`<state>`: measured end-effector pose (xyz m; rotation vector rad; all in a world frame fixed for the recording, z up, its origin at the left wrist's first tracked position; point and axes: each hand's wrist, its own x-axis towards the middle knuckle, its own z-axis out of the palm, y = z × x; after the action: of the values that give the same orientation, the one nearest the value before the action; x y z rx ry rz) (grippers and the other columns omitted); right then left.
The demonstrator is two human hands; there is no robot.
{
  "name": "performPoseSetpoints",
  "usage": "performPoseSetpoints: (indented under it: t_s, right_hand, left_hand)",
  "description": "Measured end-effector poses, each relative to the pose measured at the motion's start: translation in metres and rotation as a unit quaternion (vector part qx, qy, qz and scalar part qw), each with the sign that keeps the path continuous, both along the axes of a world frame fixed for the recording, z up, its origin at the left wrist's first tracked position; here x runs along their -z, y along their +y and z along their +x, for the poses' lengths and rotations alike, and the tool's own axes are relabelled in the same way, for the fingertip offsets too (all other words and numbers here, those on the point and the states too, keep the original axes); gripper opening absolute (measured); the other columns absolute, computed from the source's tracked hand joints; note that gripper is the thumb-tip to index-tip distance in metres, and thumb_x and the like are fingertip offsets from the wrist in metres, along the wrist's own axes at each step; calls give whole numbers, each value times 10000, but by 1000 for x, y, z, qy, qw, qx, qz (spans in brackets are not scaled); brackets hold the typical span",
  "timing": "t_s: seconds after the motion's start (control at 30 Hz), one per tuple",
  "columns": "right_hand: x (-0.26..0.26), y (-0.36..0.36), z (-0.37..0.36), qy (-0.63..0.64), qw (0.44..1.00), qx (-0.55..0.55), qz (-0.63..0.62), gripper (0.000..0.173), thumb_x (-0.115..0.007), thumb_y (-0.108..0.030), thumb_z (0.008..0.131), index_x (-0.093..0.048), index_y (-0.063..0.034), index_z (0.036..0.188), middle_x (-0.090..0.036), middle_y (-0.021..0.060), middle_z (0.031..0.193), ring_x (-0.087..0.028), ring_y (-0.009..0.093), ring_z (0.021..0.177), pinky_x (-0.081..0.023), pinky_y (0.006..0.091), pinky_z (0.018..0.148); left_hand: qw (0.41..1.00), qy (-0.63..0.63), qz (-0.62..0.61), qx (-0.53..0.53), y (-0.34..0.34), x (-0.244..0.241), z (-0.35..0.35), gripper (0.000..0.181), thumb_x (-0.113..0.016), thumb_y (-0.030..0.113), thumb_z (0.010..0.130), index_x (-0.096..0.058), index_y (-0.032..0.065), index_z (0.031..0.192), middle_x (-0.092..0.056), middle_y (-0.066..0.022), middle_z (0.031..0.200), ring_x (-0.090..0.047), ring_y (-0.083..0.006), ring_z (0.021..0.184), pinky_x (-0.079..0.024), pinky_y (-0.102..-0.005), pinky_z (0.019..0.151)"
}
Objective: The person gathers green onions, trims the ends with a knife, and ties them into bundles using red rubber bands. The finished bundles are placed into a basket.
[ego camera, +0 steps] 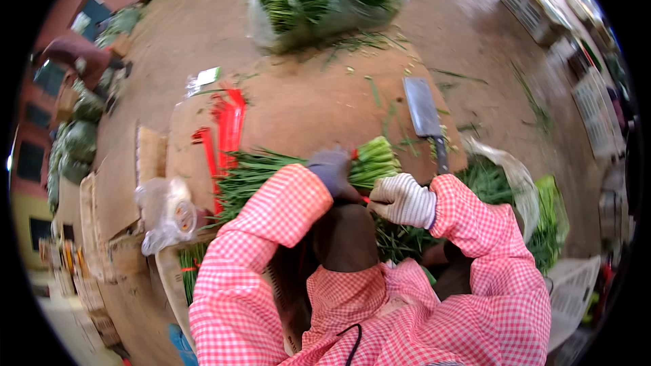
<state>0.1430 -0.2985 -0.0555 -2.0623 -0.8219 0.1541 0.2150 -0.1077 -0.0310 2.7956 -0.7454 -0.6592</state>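
Observation:
A bunch of green leafy stalks, perhaps garlic chives [262,178], lies across the near edge of a brown board [315,96]. My left hand [329,172], in a dark glove, is closed around the bunch near its pale cut ends. My right hand [402,200], in a striped knit glove, is closed just below those ends, with a bit of red tie at its fingertips. Part of the tie also shows on top of the bunch. More red ties [229,122] lie at the board's left side. A cleaver [423,112] rests at the right, its handle towards me.
Beyond the board's far edge lies a plastic-wrapped bundle of greens [325,2]. Bagged greens [488,180] stand close on the right. A plastic-wrapped roll [178,213] is at the left, by cardboard boxes. A person bends [81,58] among green sacks at the far left.

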Motion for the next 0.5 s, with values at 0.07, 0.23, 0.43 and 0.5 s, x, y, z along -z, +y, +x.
performPoseSetpoints:
  t_s: [0.07,0.23,0.43,0.5]
  right_hand:
    - [10,-15,-11,-8,1000,12,-14,174,-686,-193,757,-643,-29,718,-600,152,704,-606,335,664,-481,411,590]
    - [-9,-14,-6,-14,997,72,1,176,-688,-197,751,-634,-35,709,-593,135,709,-607,337,672,-483,418,603]
    - [-19,10,52,25,996,75,-34,205,-615,-228,782,-665,-37,730,-602,178,647,-615,363,631,-494,432,608]
    - [0,12,64,-4,995,88,-43,208,-613,-230,787,-683,-35,773,-622,185,672,-638,345,647,-507,417,618]
  left_hand:
    - [1000,14,16,1,0,5,4,935,-830,570,473,-557,-10,1154,-598,-240,1103,-607,-378,1008,-490,-439,856]
    - [998,51,37,4,1,5,12,927,-837,552,478,-544,22,1181,-604,-229,1097,-594,-378,1043,-475,-429,888]
    - [995,91,38,-9,3,-2,5,932,-840,534,520,-515,67,1259,-570,-225,1176,-559,-385,1104,-445,-444,937]
    - [996,87,9,-8,1,2,5,940,-802,608,543,-527,70,1263,-566,-220,1180,-561,-380,1095,-441,-447,940]
